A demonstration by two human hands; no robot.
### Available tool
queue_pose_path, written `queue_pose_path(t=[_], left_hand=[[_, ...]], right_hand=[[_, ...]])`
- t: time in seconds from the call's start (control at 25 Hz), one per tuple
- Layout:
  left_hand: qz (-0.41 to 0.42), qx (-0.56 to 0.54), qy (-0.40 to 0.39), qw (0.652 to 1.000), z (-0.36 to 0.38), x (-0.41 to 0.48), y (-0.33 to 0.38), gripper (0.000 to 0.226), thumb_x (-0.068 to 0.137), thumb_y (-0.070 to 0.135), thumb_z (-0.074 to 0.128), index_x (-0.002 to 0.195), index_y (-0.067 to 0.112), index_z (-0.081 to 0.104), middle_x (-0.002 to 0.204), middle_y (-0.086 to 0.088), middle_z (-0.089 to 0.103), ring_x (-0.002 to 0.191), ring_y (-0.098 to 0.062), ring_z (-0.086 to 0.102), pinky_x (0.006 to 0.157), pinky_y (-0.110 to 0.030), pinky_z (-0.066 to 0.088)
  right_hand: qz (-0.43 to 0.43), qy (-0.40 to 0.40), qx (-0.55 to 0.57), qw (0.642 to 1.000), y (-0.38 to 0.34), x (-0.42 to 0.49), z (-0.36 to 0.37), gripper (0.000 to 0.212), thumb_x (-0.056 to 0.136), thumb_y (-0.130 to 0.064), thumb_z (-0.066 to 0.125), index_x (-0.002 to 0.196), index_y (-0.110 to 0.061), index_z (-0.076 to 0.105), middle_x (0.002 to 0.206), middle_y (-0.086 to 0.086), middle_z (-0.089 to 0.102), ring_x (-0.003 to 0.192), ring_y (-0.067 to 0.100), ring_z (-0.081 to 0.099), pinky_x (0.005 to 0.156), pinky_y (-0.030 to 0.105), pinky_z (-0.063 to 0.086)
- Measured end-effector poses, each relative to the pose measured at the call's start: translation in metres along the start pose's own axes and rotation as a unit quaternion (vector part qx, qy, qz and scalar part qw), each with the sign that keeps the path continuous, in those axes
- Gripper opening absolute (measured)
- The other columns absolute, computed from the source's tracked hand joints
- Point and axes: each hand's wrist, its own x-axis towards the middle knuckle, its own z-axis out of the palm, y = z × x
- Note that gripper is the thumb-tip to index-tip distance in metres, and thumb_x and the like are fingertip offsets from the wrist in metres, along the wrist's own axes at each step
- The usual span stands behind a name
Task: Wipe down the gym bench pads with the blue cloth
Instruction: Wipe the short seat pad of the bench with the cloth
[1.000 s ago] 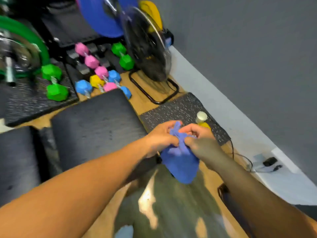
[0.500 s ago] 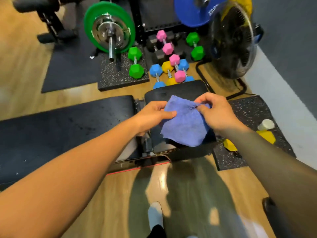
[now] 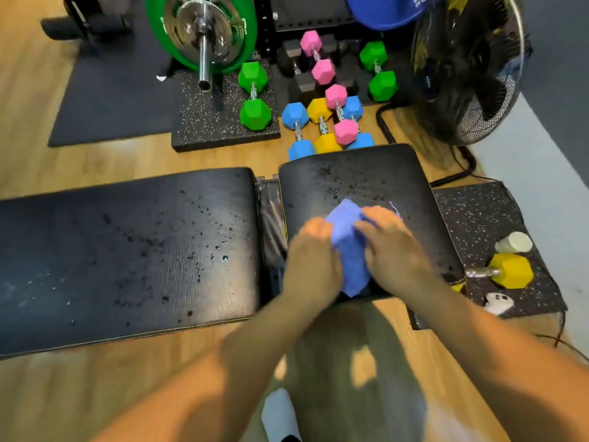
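Note:
The blue cloth (image 3: pixel 347 247) lies on the small black seat pad (image 3: pixel 357 177) of the gym bench, near its front edge. My left hand (image 3: pixel 310 263) rests on the cloth's left side and my right hand (image 3: pixel 393 250) on its right side. Both hands are blurred, so I cannot tell whether the fingers pinch the cloth or lie flat on it. The long black back pad (image 3: pixel 127 250) stretches to the left, speckled with dark droplets. The seat pad also carries droplets at its far part.
Coloured dumbbells (image 3: pixel 322 122) lie on the floor behind the seat pad, next to a green weight plate (image 3: pixel 200 33) on a bar. A black floor fan (image 3: pixel 465 68) stands back right. A yellow dumbbell (image 3: pixel 510 271) and a bottle (image 3: pixel 514 242) lie on the mat at right.
Both hands have lowered the cloth from the air onto the seat pad. The camera view has swung left and down over the bench.

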Motion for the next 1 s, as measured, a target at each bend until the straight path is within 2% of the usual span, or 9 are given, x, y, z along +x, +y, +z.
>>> queue_pose_path(t=[0.12,0.2,0.32,0.4,0.48,0.56,0.72,0.84,1.0], left_hand=[[-0.007,0.067,-0.144,0.987,0.043,-0.015,0.018,0.074,0.081,0.027,0.011,0.144,-0.007,0.024,0.153,-0.025,0.023,0.144,-0.040,0.015,0.115,-0.054,0.021],[-0.041,0.101,-0.183,0.977,0.054,-0.007,0.013,0.082,0.075,0.032,0.004,0.147,-0.008,0.007,0.156,-0.025,-0.001,0.145,-0.040,-0.005,0.118,-0.054,0.007],[-0.022,0.121,-0.137,0.983,0.054,0.020,-0.002,0.069,0.084,0.026,0.016,0.144,-0.009,0.025,0.153,-0.027,0.019,0.144,-0.039,0.016,0.113,-0.055,0.024],[-0.001,0.106,-0.123,0.987,0.049,0.044,-0.019,0.070,0.086,0.030,0.011,0.148,-0.004,0.014,0.157,-0.022,0.010,0.147,-0.033,0.006,0.118,-0.049,0.009],[0.024,0.097,-0.146,0.984,0.040,0.065,-0.036,0.076,0.082,0.036,0.000,0.150,0.002,-0.003,0.159,-0.014,-0.008,0.147,-0.027,-0.013,0.119,-0.044,-0.006],[0.049,0.111,-0.147,0.982,0.031,0.089,-0.050,0.077,0.082,0.039,-0.001,0.150,0.005,-0.007,0.159,-0.012,-0.012,0.146,-0.025,-0.016,0.120,-0.045,-0.003],[0.029,0.147,-0.191,0.970,0.019,0.147,-0.058,0.066,0.096,0.033,0.017,0.150,0.006,-0.010,0.159,-0.013,-0.014,0.147,-0.025,-0.015,0.120,-0.043,-0.004],[0.019,0.152,-0.204,0.967,0.014,0.165,-0.064,0.066,0.095,0.032,0.020,0.150,0.005,-0.006,0.158,-0.016,-0.011,0.147,-0.028,-0.012,0.120,-0.043,-0.003],[0.114,0.189,-0.142,0.965,0.017,0.113,-0.061,0.068,0.088,0.027,0.017,0.148,-0.001,0.005,0.155,-0.026,0.014,0.145,-0.041,0.011,0.119,-0.049,0.010]], right_hand=[[-0.108,-0.113,-0.084,0.984,0.008,-0.005,0.024,0.045,0.079,-0.023,0.041,0.113,-0.010,0.067,0.127,0.012,0.062,0.122,0.032,0.055,0.103,0.043,0.041],[-0.117,-0.148,-0.115,0.975,0.018,0.003,0.027,0.051,0.079,-0.029,0.038,0.121,-0.011,0.062,0.135,0.009,0.056,0.128,0.028,0.050,0.106,0.042,0.030],[-0.109,-0.154,-0.141,0.972,0.019,0.028,0.029,0.052,0.083,-0.029,0.037,0.126,-0.012,0.059,0.140,0.010,0.052,0.132,0.028,0.046,0.109,0.047,0.033],[-0.097,-0.165,-0.154,0.969,0.014,0.052,0.034,0.055,0.086,-0.026,0.033,0.133,-0.004,0.052,0.141,0.018,0.048,0.132,0.035,0.044,0.107,0.050,0.038],[-0.094,-0.177,-0.157,0.967,0.009,0.074,0.042,0.063,0.089,-0.027,0.019,0.143,0.000,0.035,0.150,0.024,0.031,0.140,0.040,0.027,0.113,0.051,0.023],[-0.085,-0.182,-0.128,0.971,0.007,0.096,0.046,0.067,0.089,-0.029,0.005,0.149,-0.002,0.014,0.158,0.021,0.007,0.146,0.037,0.003,0.117,0.046,-0.001],[-0.038,-0.133,-0.086,0.987,0.009,0.149,0.060,0.057,0.100,-0.027,0.024,0.150,-0.002,0.013,0.158,0.021,0.005,0.146,0.036,0.002,0.118,0.053,0.005],[-0.009,-0.193,-0.084,0.978,0.006,0.163,0.061,0.058,0.101,-0.027,0.025,0.152,-0.012,0.002,0.160,0.011,-0.009,0.146,0.027,-0.013,0.118,0.044,-0.010],[0.013,-0.183,-0.065,0.981,-0.010,0.110,0.052,0.063,0.097,-0.019,0.030,0.151,-0.010,0.000,0.159,0.013,-0.014,0.145,0.031,-0.018,0.117,0.047,-0.012]])
